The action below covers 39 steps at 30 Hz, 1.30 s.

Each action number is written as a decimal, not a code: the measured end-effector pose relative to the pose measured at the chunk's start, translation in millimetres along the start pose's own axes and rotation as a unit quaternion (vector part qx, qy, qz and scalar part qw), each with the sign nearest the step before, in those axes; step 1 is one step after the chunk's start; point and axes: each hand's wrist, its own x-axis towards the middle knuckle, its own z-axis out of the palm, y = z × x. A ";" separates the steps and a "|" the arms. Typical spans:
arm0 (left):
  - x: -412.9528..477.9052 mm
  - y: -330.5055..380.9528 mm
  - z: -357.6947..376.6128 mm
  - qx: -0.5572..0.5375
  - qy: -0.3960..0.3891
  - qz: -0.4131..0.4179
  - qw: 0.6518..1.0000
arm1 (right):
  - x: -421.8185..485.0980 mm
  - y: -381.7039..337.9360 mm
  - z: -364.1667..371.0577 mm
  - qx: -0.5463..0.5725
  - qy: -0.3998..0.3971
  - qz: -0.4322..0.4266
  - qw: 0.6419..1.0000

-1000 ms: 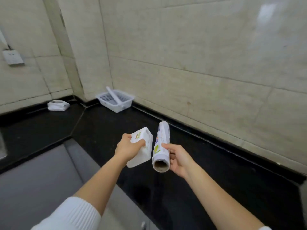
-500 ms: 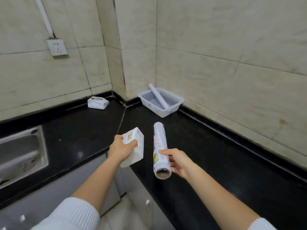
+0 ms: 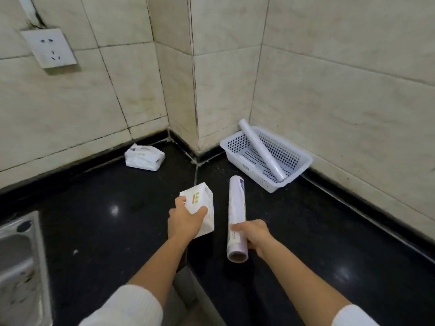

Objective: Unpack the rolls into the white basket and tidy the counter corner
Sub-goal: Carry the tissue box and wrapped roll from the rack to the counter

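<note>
My left hand grips a white tissue pack with green print, held above the black counter. My right hand holds a long pale roll near its open near end, the far end pointing toward the white basket. The basket stands in the counter corner against the right wall. One pale roll lies slanted in it, its upper end sticking out over the back rim.
A second white tissue pack lies by the left wall near the corner. The black counter runs along both tiled walls. A steel sink is at the lower left. A wall socket hangs upper left.
The view has swung left and closer to the corner; the basket now sits near my hands. Both hands have carried the pack and the roll forward toward it, grips unchanged.
</note>
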 end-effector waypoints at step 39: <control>144.6 11.7 37.0 0.268 -0.150 0.333 0.891 | 52.1 -17.5 50.2 -0.264 0.242 -0.054 0.932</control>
